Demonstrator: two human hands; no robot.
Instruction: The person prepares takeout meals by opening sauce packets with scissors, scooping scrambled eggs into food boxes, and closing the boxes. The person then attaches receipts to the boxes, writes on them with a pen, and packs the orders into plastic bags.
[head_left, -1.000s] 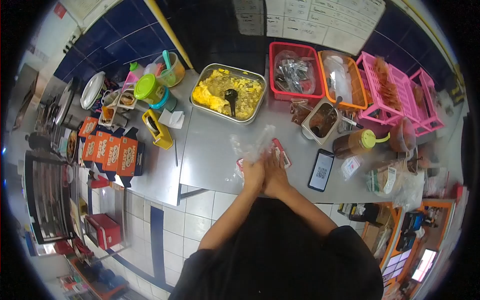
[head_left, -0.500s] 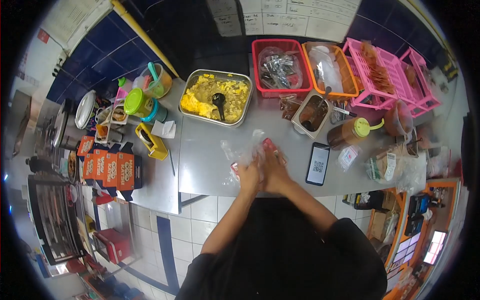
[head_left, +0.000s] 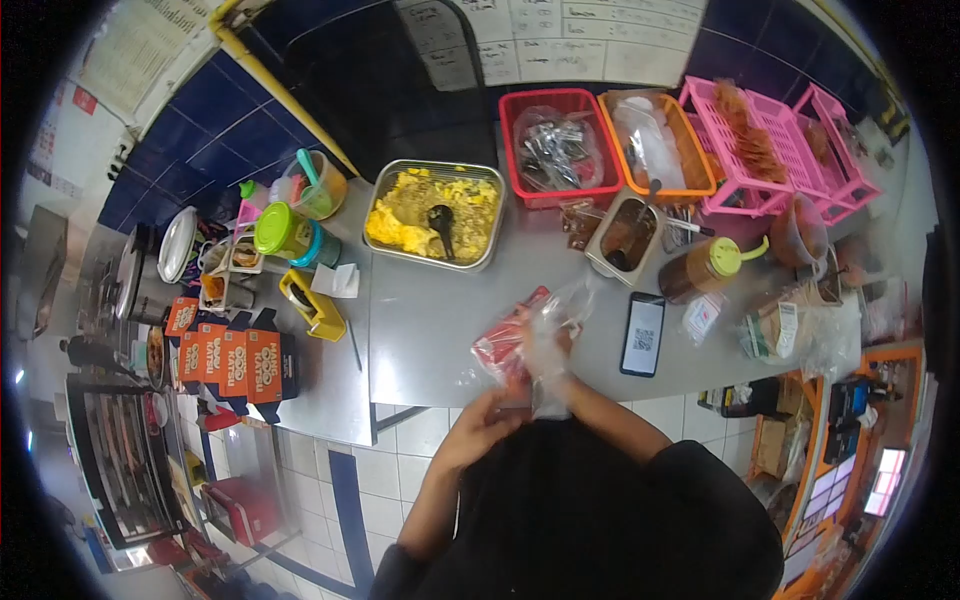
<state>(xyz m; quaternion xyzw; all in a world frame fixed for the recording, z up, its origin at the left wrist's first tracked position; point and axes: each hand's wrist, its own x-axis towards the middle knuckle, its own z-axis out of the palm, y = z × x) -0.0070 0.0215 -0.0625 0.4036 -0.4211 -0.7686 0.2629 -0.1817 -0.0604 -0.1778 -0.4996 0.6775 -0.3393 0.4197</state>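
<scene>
A clear plastic bag (head_left: 568, 312) with red printing or red contents (head_left: 497, 346) lies at the counter's front; which of the two I cannot make out. My right hand (head_left: 546, 358) is covered by the clear plastic and reaches over the bag. Its fingers are blurred and partly hidden. Closer to my body, just past the counter edge, my left hand (head_left: 486, 424) has its fingers curled at the near end of the plastic, pinching it. Behind the bag stands a metal tray (head_left: 432, 262) of yellow, egg-like food with a black scoop (head_left: 441, 228) in it.
To the right are a phone (head_left: 641, 336) showing a QR code, a metal sauce container (head_left: 628, 236) and a lidded bottle (head_left: 700, 268). Red (head_left: 560, 196) and orange (head_left: 700, 181) baskets line the back, beside a pink rack (head_left: 745, 195). Folded boxes (head_left: 262, 370) stand left.
My left hand has moved back toward my body and the counter edge. The bag is spread wider and shows more red. My right hand has shifted slightly right and is now under clear plastic.
</scene>
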